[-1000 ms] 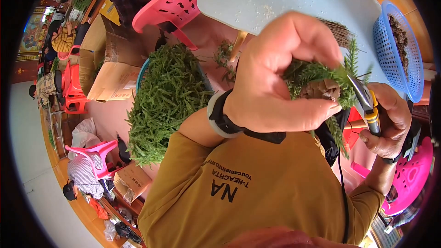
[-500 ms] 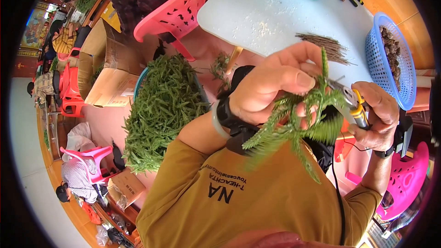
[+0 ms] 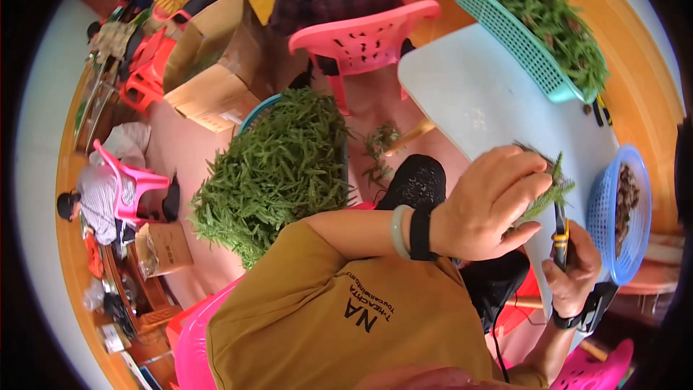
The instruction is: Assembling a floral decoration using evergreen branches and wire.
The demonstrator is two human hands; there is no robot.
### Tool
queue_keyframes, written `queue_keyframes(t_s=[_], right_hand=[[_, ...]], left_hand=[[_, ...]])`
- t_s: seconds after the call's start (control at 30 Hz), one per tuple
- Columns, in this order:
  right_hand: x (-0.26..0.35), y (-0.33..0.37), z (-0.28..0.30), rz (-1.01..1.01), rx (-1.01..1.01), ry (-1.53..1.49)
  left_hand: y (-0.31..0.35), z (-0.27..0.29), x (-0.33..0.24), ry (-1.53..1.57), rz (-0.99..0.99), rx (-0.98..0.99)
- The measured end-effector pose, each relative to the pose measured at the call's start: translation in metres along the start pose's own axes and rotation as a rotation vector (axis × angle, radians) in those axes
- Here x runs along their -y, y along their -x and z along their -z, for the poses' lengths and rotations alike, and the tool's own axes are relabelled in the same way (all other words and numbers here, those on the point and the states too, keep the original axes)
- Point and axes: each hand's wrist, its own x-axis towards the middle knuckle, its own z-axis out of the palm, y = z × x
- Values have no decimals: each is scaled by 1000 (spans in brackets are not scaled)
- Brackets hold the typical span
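Observation:
My left hand (image 3: 487, 206), with a pale bangle and a black strap at its wrist, is over the near edge of the white table. Its fingers and thumb curve round a green leafy sprig (image 3: 557, 189), mostly hidden behind them. In my right hand (image 3: 574, 274) are pliers (image 3: 560, 238) with yellow and black handles. Their dark jaws point up beside the sprig; whether they touch it I cannot tell. A heap of similar green sprigs (image 3: 289, 159) fills a blue tub on the floor to my left.
On the white table (image 3: 462, 76) stand a green basket (image 3: 498, 43) of sprigs and a blue basket (image 3: 603, 202) of brown pine cones. A pink chair (image 3: 368, 36) with a seated person is beyond. Cardboard boxes (image 3: 216, 79) and other people are at the left.
My left hand has moved lower and turned its back upward, covering most of the sprig. My right hand has dropped with the pliers. The view has shifted, showing more of the green basket.

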Motion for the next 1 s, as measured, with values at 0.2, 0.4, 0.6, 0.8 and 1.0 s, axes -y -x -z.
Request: queue_keyframes(t_s=[0.2, 0.4, 0.6, 0.8, 1.0], right_hand=[[2, 8, -5, -3, -7, -21], [8, -1, -2, 1, -6, 72], [3, -5, 7, 223, 228, -112], [-7, 3, 9, 222, 184, -210], [4, 10, 1, -26, 54, -161]], left_hand=[[2, -2, 10, 98, -33, -113], [-8, 14, 6, 711, 672, 119], [0, 14, 30, 1922, 1266, 466], [-2, 12, 29, 1700, 1210, 414], [-16, 20, 4, 888, 505, -182]])
